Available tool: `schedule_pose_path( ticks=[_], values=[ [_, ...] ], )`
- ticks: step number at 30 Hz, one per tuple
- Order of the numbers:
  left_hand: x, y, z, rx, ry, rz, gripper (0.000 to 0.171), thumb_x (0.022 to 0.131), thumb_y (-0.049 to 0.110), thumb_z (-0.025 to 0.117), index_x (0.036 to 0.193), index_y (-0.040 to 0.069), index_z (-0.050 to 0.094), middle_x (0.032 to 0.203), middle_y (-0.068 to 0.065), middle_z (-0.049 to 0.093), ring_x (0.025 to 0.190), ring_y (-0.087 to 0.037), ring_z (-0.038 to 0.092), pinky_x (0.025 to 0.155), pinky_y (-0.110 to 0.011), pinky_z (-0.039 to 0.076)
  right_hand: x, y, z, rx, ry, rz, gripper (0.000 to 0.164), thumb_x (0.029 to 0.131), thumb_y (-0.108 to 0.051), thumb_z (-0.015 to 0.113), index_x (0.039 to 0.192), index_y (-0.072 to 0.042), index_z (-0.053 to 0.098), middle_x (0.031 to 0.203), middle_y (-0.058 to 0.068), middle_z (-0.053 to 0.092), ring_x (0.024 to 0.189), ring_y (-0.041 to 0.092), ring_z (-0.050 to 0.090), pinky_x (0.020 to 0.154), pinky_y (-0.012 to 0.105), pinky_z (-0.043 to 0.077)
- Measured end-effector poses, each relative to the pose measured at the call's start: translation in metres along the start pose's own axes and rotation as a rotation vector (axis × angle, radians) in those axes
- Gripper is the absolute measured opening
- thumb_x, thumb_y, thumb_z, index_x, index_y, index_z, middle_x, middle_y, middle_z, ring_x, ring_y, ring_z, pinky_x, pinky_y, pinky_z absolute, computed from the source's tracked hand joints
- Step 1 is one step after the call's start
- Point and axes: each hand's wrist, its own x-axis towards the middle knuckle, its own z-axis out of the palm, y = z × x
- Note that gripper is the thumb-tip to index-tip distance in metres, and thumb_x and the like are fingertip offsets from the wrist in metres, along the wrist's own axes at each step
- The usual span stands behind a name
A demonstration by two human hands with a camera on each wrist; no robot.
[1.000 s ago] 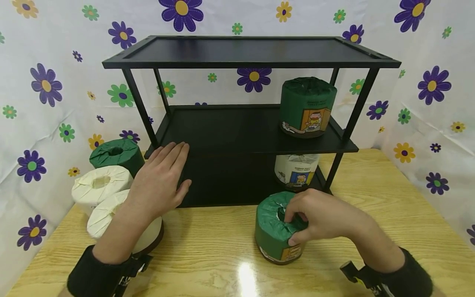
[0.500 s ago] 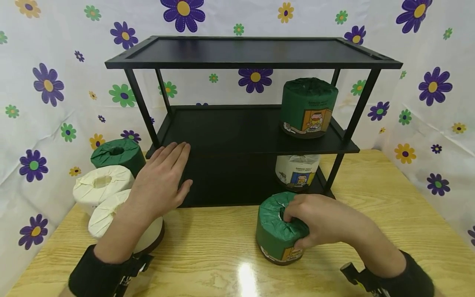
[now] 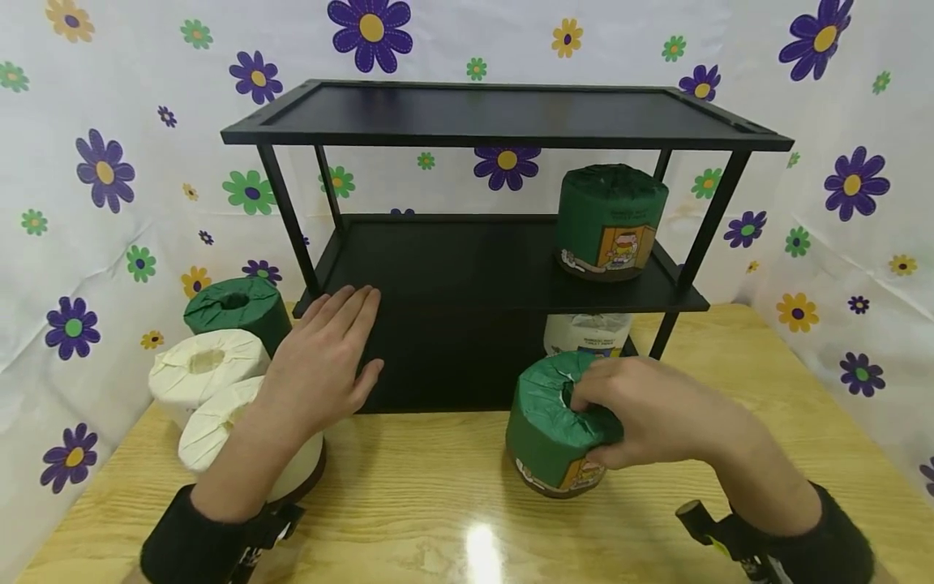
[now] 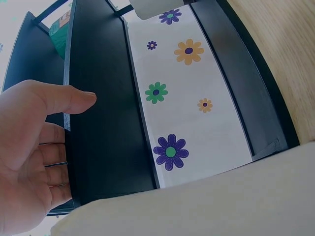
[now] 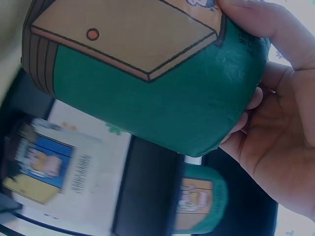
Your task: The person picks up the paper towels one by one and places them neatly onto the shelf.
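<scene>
A green-wrapped toilet roll (image 3: 547, 438) is in my right hand (image 3: 657, 414); the fingers dip into its core and the thumb presses its side. It tilts a little, close over the table in front of the rack. The right wrist view shows the same roll (image 5: 142, 103) large, with the thumb (image 5: 270, 24) on its printed side. My left hand (image 3: 321, 349) lies with straight fingers at the front left edge of the rack's middle shelf (image 3: 438, 259). In the left wrist view its thumb (image 4: 74, 101) extends past that edge.
On the middle shelf at right stands a green roll (image 3: 609, 223); below it a white roll (image 3: 576, 331) is partly hidden. At the left, a green roll (image 3: 244, 312) and two white rolls (image 3: 207, 365) stand on the wooden table (image 3: 409, 503), partly behind my left arm.
My right hand has tightened on the green toilet roll and lifted it slightly, tilting it toward the rack. It now overlaps the lower white roll. My left hand keeps its place on the shelf.
</scene>
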Motion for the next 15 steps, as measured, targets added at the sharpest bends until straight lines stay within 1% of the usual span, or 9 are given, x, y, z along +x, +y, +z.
schedule_pose_path(
  ticks=[5,9,12,15],
  values=[
    [-0.001,0.000,0.001,0.000,0.013,0.010,0.077,0.085,0.030,0.074,0.145,-0.006,0.044,0.148,-0.024,0.049,0.137,-0.041,0.046,0.115,-0.055,0.037,0.006,-0.004,-0.029,-0.027,0.039,-0.043,0.030,0.068,-0.025,0.090,0.089,-0.019,0.069,0.089,-0.012,0.064,0.081,0.003,0.056,0.071,0.025,0.056],
    [0.000,0.000,0.001,0.004,0.022,0.011,0.076,0.085,0.031,0.074,0.145,-0.006,0.044,0.148,-0.024,0.049,0.137,-0.041,0.046,0.115,-0.054,0.037,0.011,-0.006,-0.057,-0.051,0.097,-0.104,0.033,0.067,-0.026,0.091,0.091,-0.020,0.069,0.091,-0.012,0.064,0.084,0.002,0.056,0.071,0.026,0.056],
    [0.000,0.000,0.001,0.005,0.020,0.008,0.076,0.085,0.031,0.073,0.145,-0.006,0.044,0.148,-0.024,0.049,0.137,-0.041,0.046,0.115,-0.054,0.036,0.017,-0.008,-0.078,-0.069,0.124,-0.117,0.035,0.067,-0.024,0.092,0.094,-0.020,0.070,0.094,-0.012,0.066,0.086,0.002,0.057,0.073,0.026,0.058],
    [0.001,0.000,0.001,0.003,0.016,0.006,0.076,0.086,0.031,0.073,0.145,-0.006,0.044,0.148,-0.024,0.049,0.138,-0.041,0.046,0.116,-0.054,0.036,0.025,-0.010,-0.096,-0.079,0.135,-0.126,0.036,0.068,-0.019,0.090,0.098,-0.018,0.071,0.098,-0.009,0.068,0.090,0.006,0.059,0.075,0.029,0.059]
  ],
)
